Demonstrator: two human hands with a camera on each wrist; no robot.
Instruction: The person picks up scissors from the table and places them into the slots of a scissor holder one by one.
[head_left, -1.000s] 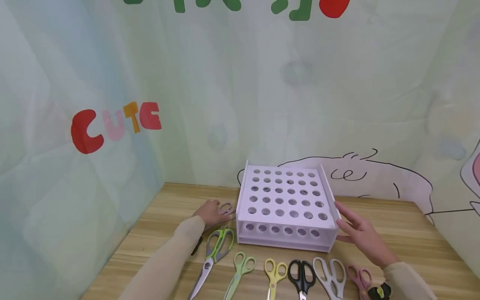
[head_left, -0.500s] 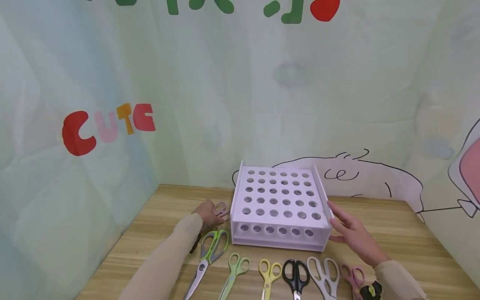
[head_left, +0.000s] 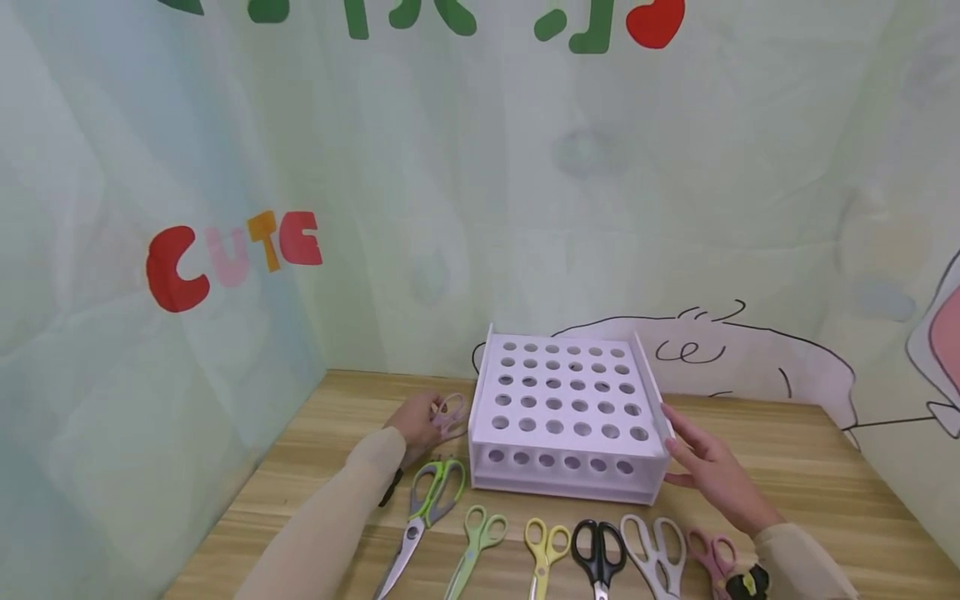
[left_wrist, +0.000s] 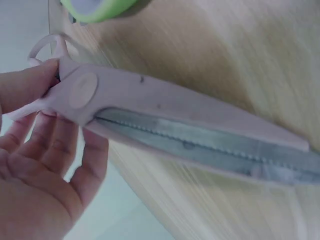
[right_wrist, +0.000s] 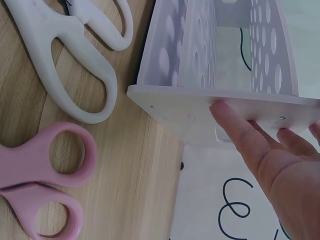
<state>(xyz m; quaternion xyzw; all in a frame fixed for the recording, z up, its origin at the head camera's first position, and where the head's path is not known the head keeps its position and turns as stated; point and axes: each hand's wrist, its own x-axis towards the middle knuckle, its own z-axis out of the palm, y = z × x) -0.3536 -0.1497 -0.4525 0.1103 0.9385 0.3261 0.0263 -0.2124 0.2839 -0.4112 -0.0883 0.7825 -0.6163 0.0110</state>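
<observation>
My left hand (head_left: 417, 422) pinches a pair of pale pink scissors (left_wrist: 150, 95) by the handle end, between thumb and fingers. In the left wrist view the scissors' blades are closed together and point away from the hand. Just right of that hand stands a white rack (head_left: 566, 438) with rows of round holes. Against the rack's right side wall, my right hand (head_left: 712, 471) rests its fingertips, fingers fairly straight, as the right wrist view also shows. The holes hold nothing that I can make out.
Along the table's (head_left: 810, 467) front lie green-grey scissors (head_left: 431, 507), light green scissors (head_left: 477, 537), yellow scissors (head_left: 546, 546), black scissors (head_left: 598, 554), white scissors (head_left: 656, 554) and pink scissors (head_left: 714, 557). A printed cloth (head_left: 450, 208) hangs behind and at the sides.
The left hand has lifted the pale pink scissors slightly, so their handle loops stand a bit higher. My right hand stays at the rack's side. The head view has shifted slightly.
</observation>
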